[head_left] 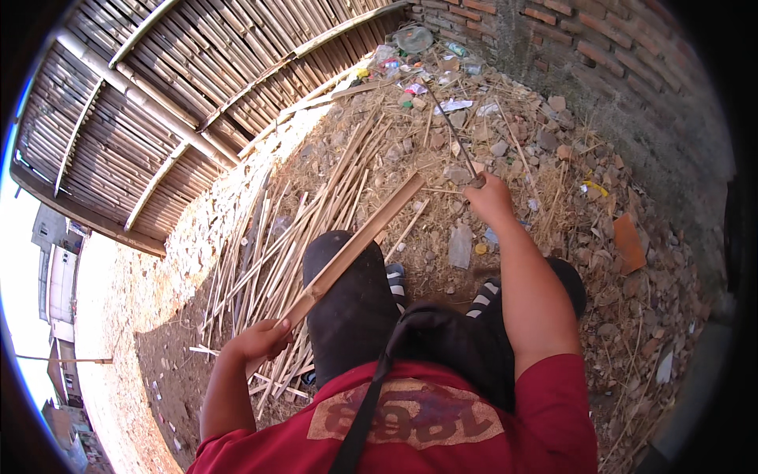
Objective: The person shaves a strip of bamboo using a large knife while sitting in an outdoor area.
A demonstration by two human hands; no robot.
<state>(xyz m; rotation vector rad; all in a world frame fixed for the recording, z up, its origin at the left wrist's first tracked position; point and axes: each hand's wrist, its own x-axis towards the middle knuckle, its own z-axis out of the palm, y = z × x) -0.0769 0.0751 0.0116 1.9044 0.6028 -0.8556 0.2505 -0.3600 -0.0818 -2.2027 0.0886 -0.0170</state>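
Note:
My left hand [264, 340] is closed round the lower part of a split bamboo piece [359, 243]. The bamboo slants up and to the right across my left thigh, its hollow inner side showing and a node partway along. In my right hand [491, 199], the fingers are wrapped round the handle of a long, thin, dark-bladed knife [454, 133]. Its blade points away from me and a little to the left, apart from the bamboo's far end. Many narrow bamboo strips [320, 209] lie in a loose pile on the ground beyond and beside my left leg.
A bamboo-slat wall [260, 47] leans in at the upper left. A brick wall [624, 55] runs along the right. Stones, dry straw and litter cover the ground, with a broken orange tile [629, 243] at the right. My striped footwear [483, 297] shows between my knees.

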